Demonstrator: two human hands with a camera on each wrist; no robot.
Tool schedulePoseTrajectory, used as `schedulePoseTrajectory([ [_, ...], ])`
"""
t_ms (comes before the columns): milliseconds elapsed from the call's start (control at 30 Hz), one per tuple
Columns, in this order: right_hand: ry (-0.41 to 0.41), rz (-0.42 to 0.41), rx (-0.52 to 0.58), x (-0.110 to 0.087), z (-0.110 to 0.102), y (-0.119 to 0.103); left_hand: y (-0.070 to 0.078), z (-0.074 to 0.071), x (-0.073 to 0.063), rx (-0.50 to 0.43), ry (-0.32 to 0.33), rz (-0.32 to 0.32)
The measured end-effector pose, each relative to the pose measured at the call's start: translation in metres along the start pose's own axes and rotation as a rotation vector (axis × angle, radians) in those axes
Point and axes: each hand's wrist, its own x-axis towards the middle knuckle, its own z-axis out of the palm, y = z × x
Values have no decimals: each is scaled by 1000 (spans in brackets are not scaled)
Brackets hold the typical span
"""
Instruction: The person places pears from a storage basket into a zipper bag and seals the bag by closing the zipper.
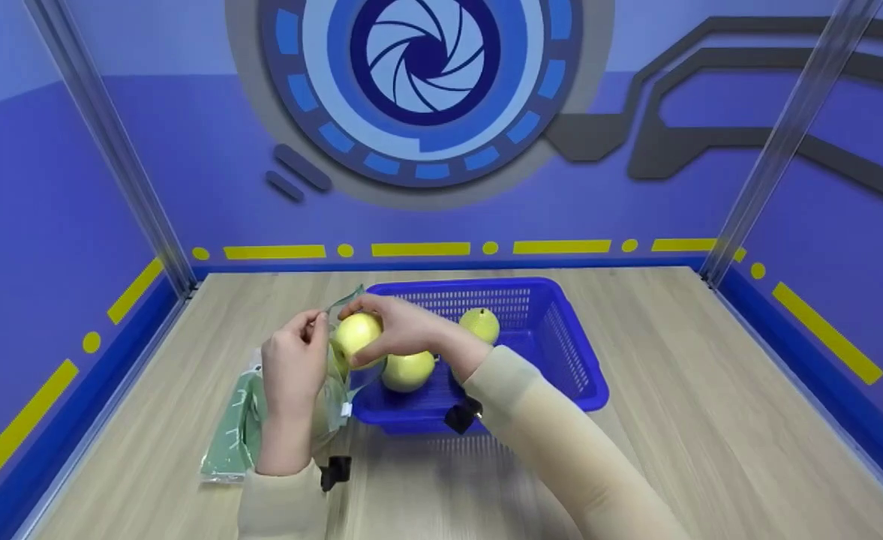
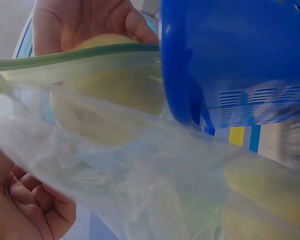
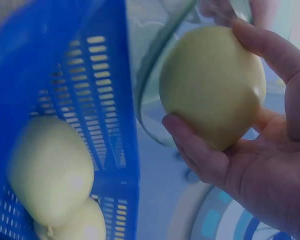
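Note:
My right hand (image 1: 405,324) grips a yellow-green pear (image 1: 356,335) between thumb and fingers, at the mouth of a clear zip bag (image 2: 140,165). In the left wrist view that pear shows through the film, partly past the green zip strip (image 2: 80,56). My left hand (image 1: 291,367) pinches the bag's top edge. Another pear (image 2: 270,200) lies lower inside the bag, blurred by the plastic. Beside the bag stands a blue slotted basket (image 1: 595,390). Two pears show in it, one near (image 1: 409,373) and one farther back (image 1: 479,325); my right forearm hides part of the basket.
A flat green plastic packet (image 1: 223,439) lies on the wooden table (image 1: 681,420), left of the bag and partly behind my left hand. Blue walls (image 1: 156,165) with yellow marks enclose the table at the back and both sides.

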Motion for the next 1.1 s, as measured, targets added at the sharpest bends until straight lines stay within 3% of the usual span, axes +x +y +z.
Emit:
schedulePoseTrajectory([
  [467,47,-71,-99,11,28,0,-2,1,1,1,27,28],
  [733,100,7,41,9,27,2,-3,1,0,-12,10,26],
  [1100,111,-14,92,6,21,7,-1,2,0,-4,11,12],
])
